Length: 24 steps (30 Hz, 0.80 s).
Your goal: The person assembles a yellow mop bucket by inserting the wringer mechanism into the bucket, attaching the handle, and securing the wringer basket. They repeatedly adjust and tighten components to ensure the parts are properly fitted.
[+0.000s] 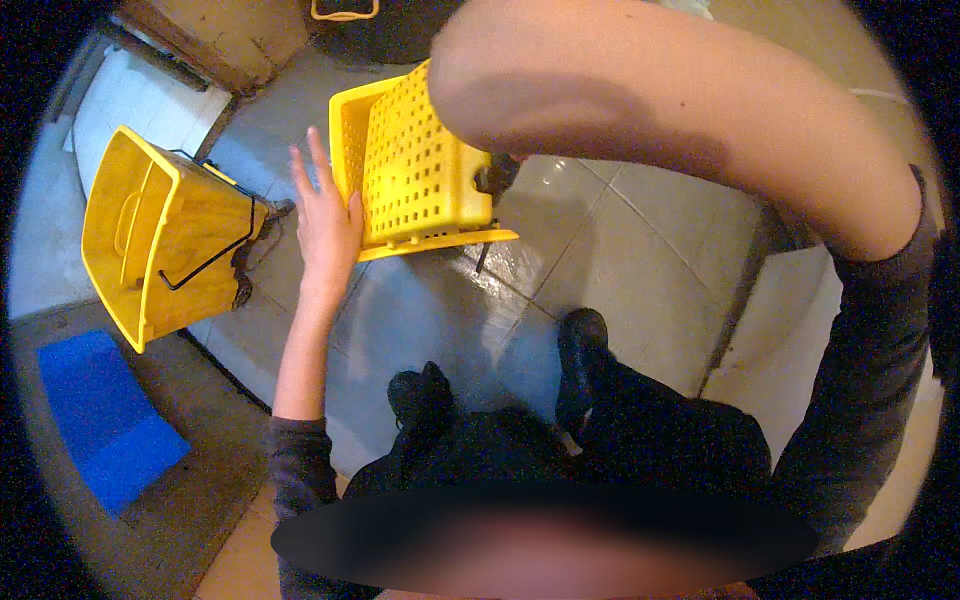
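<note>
A yellow mop wringer [425,165] with a perforated wall is tilted in front of me, above the wet tiled floor. My left hand [328,225] lies along its left side, touching or very near the rim, with fingers stretched out and apart. My bare right forearm [640,85] crosses the upper right, close to the camera, and covers part of the wringer. The right hand itself does not show. To the left stands a yellow mop bucket [200,285] with a black wire handle and dark casters, separate from the wringer.
A blue mat or cloth [110,420] lies on a dark floor mat [215,450] at the lower left. Behind the wringer is a dark object with a yellow loop [345,14]. My shoes [580,360] stand on grey tiles. A pale raised edge [790,320] runs along the right.
</note>
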{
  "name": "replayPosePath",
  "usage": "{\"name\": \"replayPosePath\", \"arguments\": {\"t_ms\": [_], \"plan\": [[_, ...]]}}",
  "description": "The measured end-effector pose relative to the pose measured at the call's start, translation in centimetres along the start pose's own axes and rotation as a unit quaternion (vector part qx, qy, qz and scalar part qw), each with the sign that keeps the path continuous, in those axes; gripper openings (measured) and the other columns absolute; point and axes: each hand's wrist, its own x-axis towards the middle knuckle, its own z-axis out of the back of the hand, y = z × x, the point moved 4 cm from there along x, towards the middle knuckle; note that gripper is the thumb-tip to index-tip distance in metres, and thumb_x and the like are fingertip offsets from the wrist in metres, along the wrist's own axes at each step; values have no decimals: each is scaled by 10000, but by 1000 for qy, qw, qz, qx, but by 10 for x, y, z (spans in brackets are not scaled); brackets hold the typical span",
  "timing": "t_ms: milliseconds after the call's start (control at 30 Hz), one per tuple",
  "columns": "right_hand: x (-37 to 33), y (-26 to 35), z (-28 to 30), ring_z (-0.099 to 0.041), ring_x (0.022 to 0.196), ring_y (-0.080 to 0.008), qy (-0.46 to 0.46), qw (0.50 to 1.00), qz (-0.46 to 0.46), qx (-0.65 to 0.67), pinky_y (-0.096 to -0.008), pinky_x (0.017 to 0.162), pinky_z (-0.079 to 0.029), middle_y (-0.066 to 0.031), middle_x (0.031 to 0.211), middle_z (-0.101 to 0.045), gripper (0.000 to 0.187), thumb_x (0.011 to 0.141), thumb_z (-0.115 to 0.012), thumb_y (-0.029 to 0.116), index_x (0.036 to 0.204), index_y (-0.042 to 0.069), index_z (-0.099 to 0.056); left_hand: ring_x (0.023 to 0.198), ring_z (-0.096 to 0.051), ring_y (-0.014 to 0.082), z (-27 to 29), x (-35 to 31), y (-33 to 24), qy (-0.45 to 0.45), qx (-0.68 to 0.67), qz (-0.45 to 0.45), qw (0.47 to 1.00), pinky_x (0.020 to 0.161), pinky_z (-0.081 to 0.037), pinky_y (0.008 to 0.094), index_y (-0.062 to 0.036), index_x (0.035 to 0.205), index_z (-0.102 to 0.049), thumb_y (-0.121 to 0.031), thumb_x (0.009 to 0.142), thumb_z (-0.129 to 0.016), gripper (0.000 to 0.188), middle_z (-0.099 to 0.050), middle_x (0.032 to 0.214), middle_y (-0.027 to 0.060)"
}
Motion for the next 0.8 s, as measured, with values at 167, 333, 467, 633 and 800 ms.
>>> {"name": "replayPosePath", "arguments": {"t_ms": [167, 333, 467, 633, 800], "plan": [[-11, -9, 35, -675, 887, -343, -56, 998, 17, 28, -429, 718, -530, -201, 974, -694, 326, 841, -681, 268, 1051, 18, -693, 1389, -298, 410, 22, -16, -54, 157, -184, -177, 954, 1144, -293, 455, -109, 1523, -250, 101, 706, -591, 910, -297, 1479, 218], [-4, -22, 22, -668, 773, -213, -252, 936, 165, 184, -316, 660, -519, -109, 872, -692, 269, 849, -695, 189, 1048, 9, -682, 1455, -200, 382, 31, -15, -47, 194, -253, -193, 928, 1172, -243, 441, -91, 1542, -176, 62, 717, -645, 962, -192, 1571, 202], [3, -62, -34, -587, 677, -72, -314, 830, 126, 443, -214, 601, -474, -19, 758, -621, 171, 863, -675, 157, 949, 12, -654, 1432, -258, 384, 10, -10, -53, 153, -202, -134, 958, 1156, -282, 439, -77, 1537, -177, 16, 724, -700, 971, -252, 1555, 198], [-1, -102, -96, -591, 557, -87, -388, 657, 92, 639, -226, 522, -487, -28, 738, -614, 153, 889, -689, 151, 885, 24, -604, 1367, -373, 390, -3, -15, -48, 93, -192, -79, 974, 1125, -333, 432, -41, 1500, -256, 9, 733, -698, 886, -372, 1487, 219], [-20, -126, -159, -631, 577, -146, -464, 588, -24, 662, -277, 535, -529, -64, 754, -616, 128, 935, -607, 157, 941, 32, -583, 1199, -517, 418, -14, -17, -34, 147, -153, -13, 977, 1014, -424, 444, 10, 1405, -388, -70, 787, -692, 694, -537, 1295, 249]]}}
